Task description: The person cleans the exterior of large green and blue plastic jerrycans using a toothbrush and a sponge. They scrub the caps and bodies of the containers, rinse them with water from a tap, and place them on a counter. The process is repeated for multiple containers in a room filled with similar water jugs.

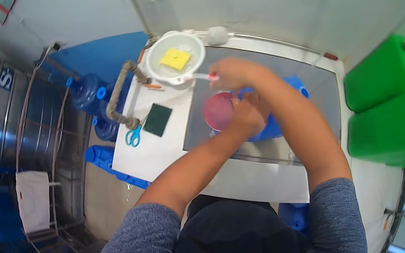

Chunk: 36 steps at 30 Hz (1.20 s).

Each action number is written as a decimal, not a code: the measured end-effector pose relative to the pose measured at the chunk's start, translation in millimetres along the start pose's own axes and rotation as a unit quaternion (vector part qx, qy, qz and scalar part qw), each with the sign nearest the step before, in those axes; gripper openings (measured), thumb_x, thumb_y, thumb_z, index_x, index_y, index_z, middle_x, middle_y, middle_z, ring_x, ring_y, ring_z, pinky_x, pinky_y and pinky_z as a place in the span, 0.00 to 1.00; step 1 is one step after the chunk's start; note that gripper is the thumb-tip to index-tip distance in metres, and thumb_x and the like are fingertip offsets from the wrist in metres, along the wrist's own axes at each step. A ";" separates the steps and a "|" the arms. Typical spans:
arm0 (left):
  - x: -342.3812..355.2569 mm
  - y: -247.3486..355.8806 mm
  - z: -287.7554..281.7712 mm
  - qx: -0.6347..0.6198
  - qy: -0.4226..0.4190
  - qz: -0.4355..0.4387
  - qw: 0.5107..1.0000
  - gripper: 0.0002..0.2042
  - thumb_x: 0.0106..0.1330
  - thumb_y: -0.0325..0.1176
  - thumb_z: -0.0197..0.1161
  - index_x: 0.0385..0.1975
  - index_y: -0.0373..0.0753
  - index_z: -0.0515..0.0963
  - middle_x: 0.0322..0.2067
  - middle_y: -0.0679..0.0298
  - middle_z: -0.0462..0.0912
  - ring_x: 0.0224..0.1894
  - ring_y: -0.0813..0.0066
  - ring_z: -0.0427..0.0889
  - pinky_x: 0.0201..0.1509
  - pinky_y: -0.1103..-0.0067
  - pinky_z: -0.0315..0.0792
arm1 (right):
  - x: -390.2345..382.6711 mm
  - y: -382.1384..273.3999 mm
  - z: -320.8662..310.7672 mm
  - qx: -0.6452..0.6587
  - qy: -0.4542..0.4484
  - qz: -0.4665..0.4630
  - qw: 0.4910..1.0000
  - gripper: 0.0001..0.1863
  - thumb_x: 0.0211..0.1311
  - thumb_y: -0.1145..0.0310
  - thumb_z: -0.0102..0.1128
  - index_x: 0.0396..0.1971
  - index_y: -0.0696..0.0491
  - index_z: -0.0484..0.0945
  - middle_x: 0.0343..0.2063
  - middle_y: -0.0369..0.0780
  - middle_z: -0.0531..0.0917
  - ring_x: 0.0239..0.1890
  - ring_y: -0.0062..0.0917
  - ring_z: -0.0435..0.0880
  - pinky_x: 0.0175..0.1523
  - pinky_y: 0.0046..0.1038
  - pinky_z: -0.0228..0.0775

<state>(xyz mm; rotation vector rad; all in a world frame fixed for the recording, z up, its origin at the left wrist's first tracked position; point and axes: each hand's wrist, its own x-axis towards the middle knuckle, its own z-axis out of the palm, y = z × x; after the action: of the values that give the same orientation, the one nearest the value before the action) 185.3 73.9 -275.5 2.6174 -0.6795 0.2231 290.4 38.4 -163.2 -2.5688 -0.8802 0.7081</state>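
My right hand (pixel 234 73) is closed around a slim white stick-like handle (pixel 198 76) with a pinkish part at my fingers. Its left end overlaps the rim of a white basin (pixel 152 69), where a yellow sponge (pixel 175 58) lies. Nearer to me, my left hand (pixel 251 115) is closed at the edge of a round pink vessel (pixel 219 113), which is blurred; the fingers are partly hidden. Beneath and to the right of that hand, a blue plastic jug (pixel 272 124) lies in the grey sink (pixel 320 107). My right forearm covers part of the jug.
Teal scissors (pixel 133 137) and a dark green scouring pad (pixel 158 119) lie on the white counter (pixel 157 158), beside a wrapped curved pipe (pixel 113 101). A long-handled brush (pixel 218 35) rests along the back ledge. Green jerrycans (pixel 386 136) stand right; blue water bottles (pixel 85 91) stand left.
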 end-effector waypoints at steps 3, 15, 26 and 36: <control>-25.5 -15.7 3.6 -0.234 -0.014 -0.027 0.972 0.28 0.74 0.47 0.56 0.70 0.47 0.63 0.67 0.56 0.67 0.68 0.62 0.67 0.72 0.68 0.59 | 53.0 -39.1 50.1 -0.077 -0.013 -0.120 0.990 0.20 0.61 0.55 0.65 0.48 0.51 0.82 0.40 0.47 0.86 0.45 0.40 0.86 0.51 0.40 0.76; -38.4 -38.1 -32.1 -0.136 -0.167 -0.165 0.963 0.37 0.68 0.57 0.56 0.73 0.46 0.58 0.68 0.51 0.62 0.68 0.48 0.62 0.70 0.41 0.48 | 171.3 -53.6 17.4 -0.062 0.187 -0.004 0.980 0.19 0.57 0.63 0.67 0.48 0.54 0.80 0.42 0.47 0.85 0.46 0.41 0.85 0.54 0.40 0.76; -58.7 -49.6 28.0 -0.179 0.077 -0.049 0.980 0.35 0.63 0.55 0.62 0.69 0.48 0.65 0.68 0.54 0.66 0.70 0.52 0.58 0.68 0.42 0.44 | 209.2 -39.2 46.5 -0.083 0.229 0.054 0.968 0.39 0.44 0.59 0.75 0.56 0.57 0.67 0.46 0.53 0.82 0.48 0.49 0.83 0.55 0.44 0.76; 8.9 -24.9 -12.7 -0.136 -0.030 0.191 0.972 0.26 0.62 0.63 0.61 0.44 0.45 0.82 0.52 0.55 0.71 0.64 0.52 0.63 0.70 0.45 0.44 | -29.1 125.3 -50.9 0.337 0.361 0.196 0.847 0.35 0.55 0.54 0.72 0.57 0.56 0.66 0.42 0.43 0.81 0.40 0.25 0.80 0.44 0.29 0.74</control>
<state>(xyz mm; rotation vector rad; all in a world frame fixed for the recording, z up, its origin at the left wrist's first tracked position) 204.7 95.3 -270.8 2.2238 -1.1469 0.1503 358.1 -82.1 -168.3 -2.0690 0.1433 0.0520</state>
